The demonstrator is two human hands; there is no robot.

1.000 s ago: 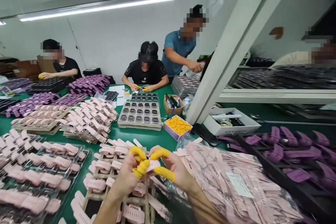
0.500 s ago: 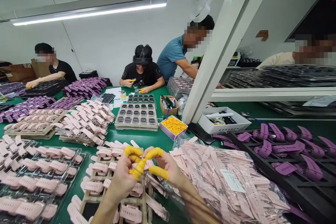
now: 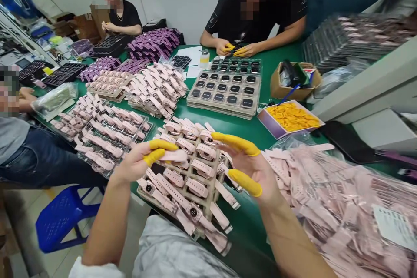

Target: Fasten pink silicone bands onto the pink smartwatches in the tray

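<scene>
Yellow covers sit on the thumb and some fingers of both my hands. My left hand (image 3: 140, 158) pinches a pink watch strap (image 3: 176, 156) above the left part of a tray. My right hand (image 3: 254, 167) is spread with nothing in it, over the tray's right side. The beige tray (image 3: 212, 181) holds pink-strapped watches in its compartments. More pink watches (image 3: 176, 197) lie loose across its near left part, with dark round backs showing. To the right is a heap of pink straps in clear bags (image 3: 325, 200).
Stacked trays of pink straps (image 3: 110, 139) stand at left, a tray of dark watch faces (image 3: 224, 91) behind. A box of yellow finger covers (image 3: 293, 117) is at back right. People work across the table and at far left. A blue stool (image 3: 61, 217) is lower left.
The view has swung left and down. My hands, which were together at a pink piece, are now apart; the left keeps a pink strap and the right has opened.
</scene>
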